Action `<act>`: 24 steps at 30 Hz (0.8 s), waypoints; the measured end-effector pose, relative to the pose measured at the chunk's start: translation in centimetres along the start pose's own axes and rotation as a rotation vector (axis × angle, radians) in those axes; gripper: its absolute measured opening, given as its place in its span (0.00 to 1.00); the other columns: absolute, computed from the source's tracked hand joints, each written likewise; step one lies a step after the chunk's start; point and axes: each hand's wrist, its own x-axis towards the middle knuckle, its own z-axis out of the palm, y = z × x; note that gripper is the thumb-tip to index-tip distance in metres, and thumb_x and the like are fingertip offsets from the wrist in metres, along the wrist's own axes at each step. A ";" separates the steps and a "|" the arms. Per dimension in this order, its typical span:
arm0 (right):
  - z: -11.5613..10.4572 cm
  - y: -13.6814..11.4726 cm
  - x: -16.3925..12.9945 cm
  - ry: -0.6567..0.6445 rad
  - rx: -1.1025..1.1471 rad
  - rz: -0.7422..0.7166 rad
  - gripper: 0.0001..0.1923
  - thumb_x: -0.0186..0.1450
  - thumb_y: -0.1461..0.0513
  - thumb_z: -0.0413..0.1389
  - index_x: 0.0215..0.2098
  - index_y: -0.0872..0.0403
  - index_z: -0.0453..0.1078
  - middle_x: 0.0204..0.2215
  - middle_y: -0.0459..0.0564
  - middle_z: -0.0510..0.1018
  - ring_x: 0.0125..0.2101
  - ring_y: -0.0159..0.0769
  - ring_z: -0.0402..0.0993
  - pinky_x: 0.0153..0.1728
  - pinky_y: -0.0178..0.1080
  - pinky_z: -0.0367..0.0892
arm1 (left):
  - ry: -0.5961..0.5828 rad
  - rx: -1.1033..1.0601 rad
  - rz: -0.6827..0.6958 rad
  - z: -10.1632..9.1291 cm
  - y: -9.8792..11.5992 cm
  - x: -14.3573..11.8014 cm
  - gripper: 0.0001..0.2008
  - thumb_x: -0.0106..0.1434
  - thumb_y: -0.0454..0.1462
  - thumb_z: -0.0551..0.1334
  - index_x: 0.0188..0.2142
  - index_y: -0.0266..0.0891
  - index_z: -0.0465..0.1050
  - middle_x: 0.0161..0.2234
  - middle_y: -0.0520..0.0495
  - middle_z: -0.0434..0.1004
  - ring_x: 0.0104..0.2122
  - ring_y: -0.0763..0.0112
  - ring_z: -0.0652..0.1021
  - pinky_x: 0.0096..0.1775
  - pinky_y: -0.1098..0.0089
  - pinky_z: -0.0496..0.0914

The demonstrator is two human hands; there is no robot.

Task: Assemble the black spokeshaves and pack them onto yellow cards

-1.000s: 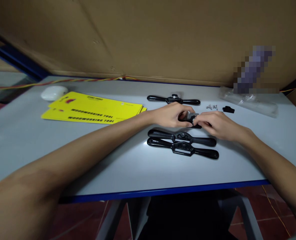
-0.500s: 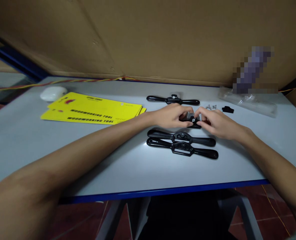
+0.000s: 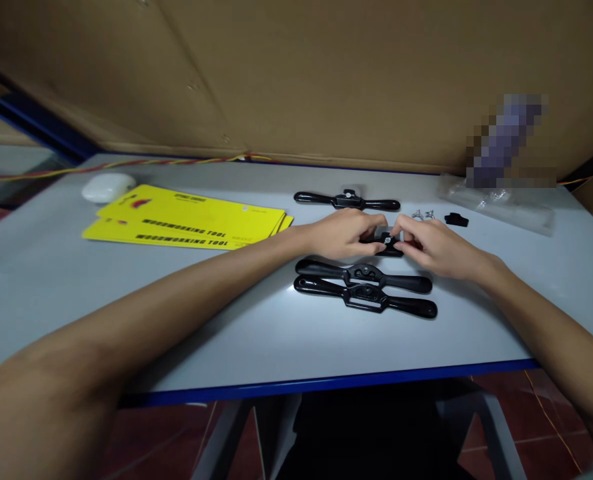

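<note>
We see the left hand point(image 3: 343, 233) and the right hand point(image 3: 433, 248) meeting over a small black metal piece with a silvery screw head point(image 3: 387, 243), both sets of fingertips pinched on it from either side. It sits low over the pale grey table with a blue front edge point(image 3: 326, 383), about the middle of the surface; most of it is hidden by the fingers, so we cannot tell its long axis or which way it points.

Just nearer to us lie two black metal spokeshave bodies point(image 3: 365, 287) side by side, touching, their long axes running left to right with handles pointing to each side. A third black spokeshave body point(image 3: 347, 200) lies beyond the hands, likewise crosswise. Right of the hands are two small silvery wing screws point(image 3: 423, 215) and a small black clamp piece point(image 3: 456, 219), near a clear plastic bag point(image 3: 499, 203).

To the left lie stacked yellow printed cards point(image 3: 186, 217) and a white rounded case point(image 3: 107, 187). A twisted red and yellow cable point(image 3: 126, 162) runs along the back edge, under a wall of brown cardboard point(image 3: 301, 73). Reddish floor tiles point(image 3: 161, 443) show below the table.
</note>
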 end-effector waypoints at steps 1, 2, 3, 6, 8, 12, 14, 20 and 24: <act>0.0 0.0 0.0 -0.002 0.002 0.002 0.08 0.71 0.63 0.51 0.47 0.50 0.68 0.26 0.45 0.70 0.27 0.39 0.62 0.34 0.42 0.54 | 0.001 0.009 0.004 0.0 0.0 0.0 0.12 0.68 0.47 0.57 0.35 0.41 0.65 0.24 0.52 0.69 0.23 0.70 0.65 0.29 0.68 0.57; 0.0 0.0 0.0 -0.004 0.002 0.003 0.08 0.72 0.63 0.51 0.47 0.50 0.68 0.26 0.45 0.70 0.27 0.39 0.62 0.34 0.42 0.54 | 0.001 0.019 0.008 0.0 0.0 0.0 0.12 0.68 0.47 0.57 0.36 0.41 0.66 0.24 0.51 0.69 0.23 0.70 0.66 0.29 0.68 0.58; 0.0 -0.1 0.0 -0.005 0.001 0.004 0.08 0.72 0.63 0.51 0.47 0.50 0.68 0.26 0.45 0.70 0.27 0.39 0.62 0.34 0.42 0.54 | -0.001 0.030 0.012 0.0 0.0 0.0 0.12 0.68 0.47 0.56 0.36 0.40 0.66 0.25 0.51 0.70 0.23 0.69 0.66 0.29 0.68 0.58; 0.0 -0.1 0.0 0.001 -0.004 -0.001 0.07 0.72 0.63 0.51 0.47 0.50 0.68 0.26 0.45 0.70 0.27 0.39 0.63 0.34 0.42 0.54 | -0.005 0.066 0.016 0.0 0.0 0.0 0.14 0.69 0.47 0.55 0.37 0.39 0.68 0.25 0.50 0.71 0.24 0.68 0.68 0.29 0.68 0.59; 0.1 0.0 0.0 0.009 -0.011 -0.005 0.06 0.72 0.63 0.51 0.46 0.51 0.67 0.26 0.45 0.70 0.27 0.38 0.62 0.34 0.41 0.54 | -0.015 0.088 0.011 0.0 0.1 0.0 0.14 0.69 0.47 0.54 0.38 0.39 0.68 0.26 0.49 0.71 0.25 0.67 0.68 0.29 0.67 0.59; 0.2 0.1 0.0 0.012 -0.025 -0.013 0.05 0.72 0.63 0.51 0.45 0.51 0.66 0.26 0.45 0.70 0.27 0.38 0.62 0.34 0.41 0.54 | -0.038 0.116 -0.004 0.0 0.2 0.0 0.15 0.69 0.47 0.53 0.40 0.38 0.69 0.28 0.47 0.73 0.26 0.66 0.70 0.31 0.66 0.61; 0.2 0.2 0.0 0.012 -0.026 -0.013 0.04 0.72 0.63 0.50 0.45 0.51 0.66 0.26 0.45 0.70 0.27 0.38 0.62 0.34 0.42 0.54 | -0.042 0.123 -0.005 0.0 0.3 0.0 0.16 0.69 0.47 0.52 0.40 0.38 0.69 0.29 0.46 0.73 0.27 0.65 0.70 0.31 0.66 0.62; 0.2 0.1 0.1 0.002 -0.017 -0.003 0.05 0.72 0.63 0.51 0.45 0.50 0.66 0.26 0.45 0.71 0.28 0.39 0.63 0.34 0.42 0.54 | -0.033 0.117 0.003 0.0 0.1 -0.1 0.15 0.69 0.47 0.53 0.39 0.38 0.69 0.28 0.48 0.72 0.26 0.67 0.69 0.30 0.67 0.61; 0.2 0.3 0.0 0.017 0.002 -0.014 0.03 0.72 0.63 0.51 0.44 0.50 0.65 0.26 0.44 0.70 0.28 0.38 0.63 0.34 0.42 0.55 | -0.021 0.035 0.012 -0.1 -0.4 0.0 0.18 0.73 0.47 0.50 0.40 0.38 0.71 0.27 0.49 0.71 0.27 0.67 0.71 0.33 0.66 0.63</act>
